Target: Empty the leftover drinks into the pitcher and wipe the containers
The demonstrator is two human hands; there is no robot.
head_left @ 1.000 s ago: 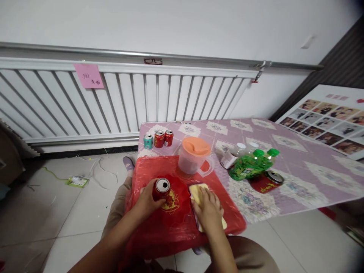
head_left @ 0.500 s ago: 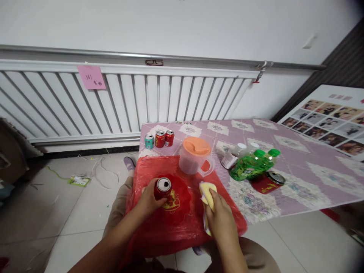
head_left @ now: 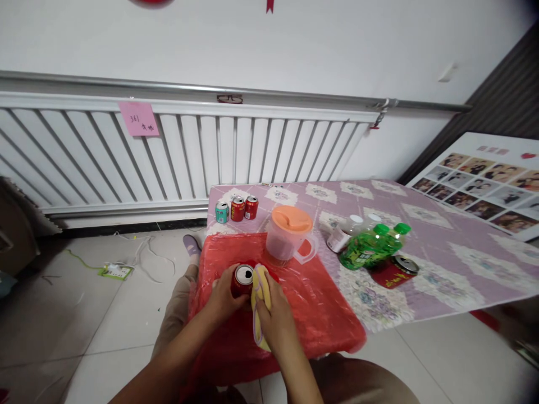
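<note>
My left hand [head_left: 224, 294] is wrapped round a dark red drink can [head_left: 241, 282], upright and opened at the top, over the red plastic sheet [head_left: 311, 314]. In my right hand [head_left: 275, 314] is a folded yellow cloth [head_left: 261, 286] with a pale purple edge, held against the right side of the can. The fingers of that hand close around the cloth. Just beyond the hands stands a clear plastic pitcher [head_left: 278, 247] with an orange lid [head_left: 292, 219].
A teal can [head_left: 222, 212] and two red cans [head_left: 237, 209] stand at the table's far left. To the right are green bottles [head_left: 364, 249], a white-capped bottle [head_left: 338, 238] and a larger red can [head_left: 391, 273]. A photo board [head_left: 484, 179] leans at far right; a radiator [head_left: 269, 151] lines the wall.
My right hand has moved left with the yellow cloth, from the right part of the red sheet to the can. My left hand still holds the can in about the same place.
</note>
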